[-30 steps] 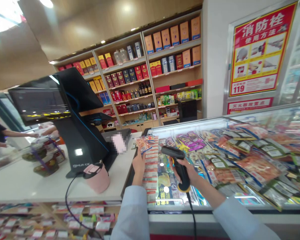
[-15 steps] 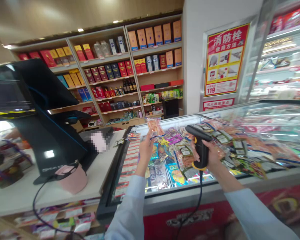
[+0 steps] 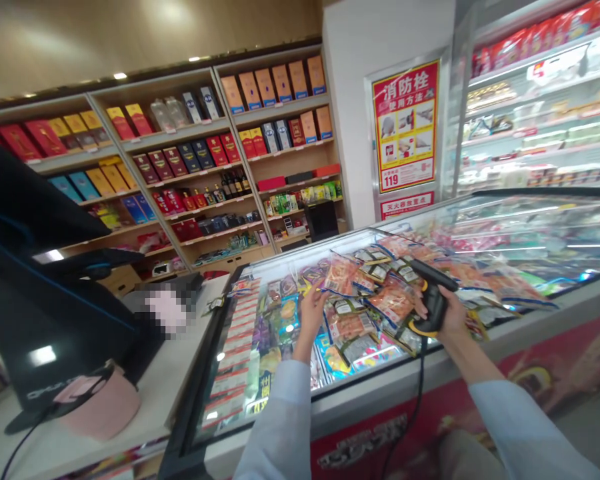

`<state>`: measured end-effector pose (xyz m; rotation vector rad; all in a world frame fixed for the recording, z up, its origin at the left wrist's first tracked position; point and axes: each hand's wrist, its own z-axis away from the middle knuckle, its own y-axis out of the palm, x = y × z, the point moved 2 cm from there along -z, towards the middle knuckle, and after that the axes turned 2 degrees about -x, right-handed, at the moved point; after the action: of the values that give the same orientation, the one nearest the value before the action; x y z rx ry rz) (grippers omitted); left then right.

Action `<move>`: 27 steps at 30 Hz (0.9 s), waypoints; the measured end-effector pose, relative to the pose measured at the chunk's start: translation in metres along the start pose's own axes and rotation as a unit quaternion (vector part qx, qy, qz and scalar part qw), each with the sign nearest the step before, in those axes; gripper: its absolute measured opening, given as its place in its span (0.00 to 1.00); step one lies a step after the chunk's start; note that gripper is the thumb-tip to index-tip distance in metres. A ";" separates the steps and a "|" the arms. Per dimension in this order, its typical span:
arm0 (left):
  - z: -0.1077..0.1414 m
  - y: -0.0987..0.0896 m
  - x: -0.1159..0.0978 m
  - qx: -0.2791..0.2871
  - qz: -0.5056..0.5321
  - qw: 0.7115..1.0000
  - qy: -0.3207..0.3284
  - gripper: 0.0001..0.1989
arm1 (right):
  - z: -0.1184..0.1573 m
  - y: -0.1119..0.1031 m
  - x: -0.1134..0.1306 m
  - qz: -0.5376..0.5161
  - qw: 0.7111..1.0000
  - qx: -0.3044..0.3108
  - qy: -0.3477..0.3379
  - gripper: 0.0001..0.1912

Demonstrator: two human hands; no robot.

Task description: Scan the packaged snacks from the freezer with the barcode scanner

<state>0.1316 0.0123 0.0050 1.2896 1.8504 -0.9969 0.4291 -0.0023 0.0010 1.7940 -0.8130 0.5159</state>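
My left hand (image 3: 312, 313) pinches the corner of a clear snack packet (image 3: 341, 273) with orange-brown contents, low over the glass-topped freezer (image 3: 230, 373). Around it, many similar packets (image 3: 393, 299) lie spread on the glass. To the right, my right hand (image 3: 450, 317) is wrapped round the handle of a black and yellow barcode scanner (image 3: 434, 303), its head pointing up and left over the packets. The scanner's cable hangs down across the freezer's front edge.
At left, a dark checkout terminal (image 3: 55, 320) and a pink container (image 3: 100, 403) stand on a white counter (image 3: 167, 383). Shelves of boxes and bottles (image 3: 195, 157) line the back wall. A red poster (image 3: 406, 127) hangs beyond the freezer.
The view has turned right. My left hand has lowered the packet from above the freezer's far part to the spread packets. My right hand still holds the scanner, now further right.
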 end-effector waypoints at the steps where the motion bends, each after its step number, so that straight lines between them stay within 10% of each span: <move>1: 0.000 0.001 0.006 -0.007 -0.008 1.000 0.000 0.25 | 0.001 -0.003 -0.002 -0.001 1.000 -0.001 -0.006 0.14; 9: -0.001 0.009 0.044 -0.020 -0.122 0.990 -0.073 0.27 | 0.000 -0.009 -0.007 -0.013 1.000 -0.016 -0.003 0.13; 27: 0.001 0.006 0.051 -0.023 -0.073 0.990 -0.116 0.31 | 0.007 -0.006 -0.002 0.012 0.996 -0.081 0.026 0.15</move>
<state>0.1226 0.0350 -0.0398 0.9772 1.7934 -1.1242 0.4317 -0.0075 -0.0064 1.6167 -0.8175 0.4968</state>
